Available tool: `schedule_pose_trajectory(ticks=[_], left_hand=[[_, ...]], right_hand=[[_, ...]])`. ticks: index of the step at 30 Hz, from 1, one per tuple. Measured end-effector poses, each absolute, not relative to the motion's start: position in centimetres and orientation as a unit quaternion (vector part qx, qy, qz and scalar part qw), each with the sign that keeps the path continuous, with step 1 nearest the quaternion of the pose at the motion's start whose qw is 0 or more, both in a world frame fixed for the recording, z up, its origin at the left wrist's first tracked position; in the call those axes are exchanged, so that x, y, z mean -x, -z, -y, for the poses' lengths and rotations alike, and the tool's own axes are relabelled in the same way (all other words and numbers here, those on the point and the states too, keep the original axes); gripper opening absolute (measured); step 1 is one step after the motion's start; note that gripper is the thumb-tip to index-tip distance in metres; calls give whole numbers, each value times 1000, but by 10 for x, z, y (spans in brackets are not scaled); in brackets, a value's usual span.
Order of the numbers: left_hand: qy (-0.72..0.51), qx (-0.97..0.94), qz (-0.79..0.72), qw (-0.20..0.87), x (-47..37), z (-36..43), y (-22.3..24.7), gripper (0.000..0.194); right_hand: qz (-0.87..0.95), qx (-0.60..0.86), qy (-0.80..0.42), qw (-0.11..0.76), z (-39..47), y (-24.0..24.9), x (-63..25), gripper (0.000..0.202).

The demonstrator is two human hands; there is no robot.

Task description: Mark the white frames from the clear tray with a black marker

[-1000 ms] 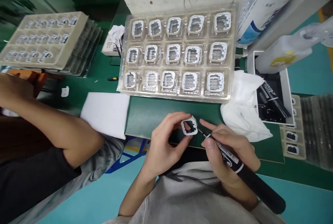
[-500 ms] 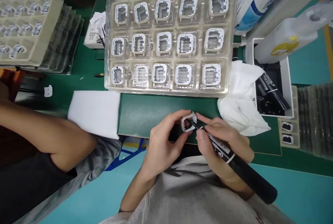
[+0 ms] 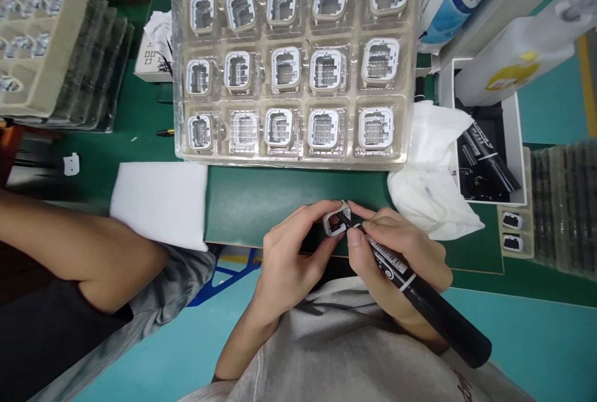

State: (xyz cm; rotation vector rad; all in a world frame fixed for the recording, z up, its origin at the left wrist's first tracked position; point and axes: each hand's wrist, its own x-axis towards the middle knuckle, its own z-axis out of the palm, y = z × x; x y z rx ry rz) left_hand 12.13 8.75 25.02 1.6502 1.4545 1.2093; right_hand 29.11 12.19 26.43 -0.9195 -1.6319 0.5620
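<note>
Between the thumb and fingers of my left hand is a small white square plastic frame with rounded corners and an open middle. My right hand grips a black marker pen like a writing tool, its tip inside the frame's opening. Whether the tip touches the inner wall I cannot tell. A fingertip of my right hand rests near the frame's upper edge. Just beyond my hands lies a clear plastic tray with similar white frames in its pockets; one lower-row pocket holds no frame.
A folded white cloth lies at left, near a co-worker's arm. Crumpled white tissue is at right, beside a white box holding markers and a bottle. Stacked trays stand at far left and far right.
The view has shifted slightly, so the tray and the things at left appear a little further left and higher. Both hands keep their hold, with the marker's tip still in the frame.
</note>
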Motion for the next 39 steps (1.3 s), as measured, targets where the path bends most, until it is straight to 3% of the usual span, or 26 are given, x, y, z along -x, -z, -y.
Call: schedule_pose_trajectory(ticks=[16,23,32,39], left_hand=[[-465,-648,-537,275,-122,-89,-248,43],[-476,-636,-540,279,-121,-87,-247,42],[-477,-624,-546,292,-118,-86,-248,37],[-487,-629,-537,281,-122,-86,-247,40]], right_hand=[[726,368,-168,557,-122,-264,-284,29],[690,398,-253,549,-123,-266,-291,26],[735,346,-177,555,-125,-261,-286,28],[694,375,-256,559,-124,-267,-291,30]])
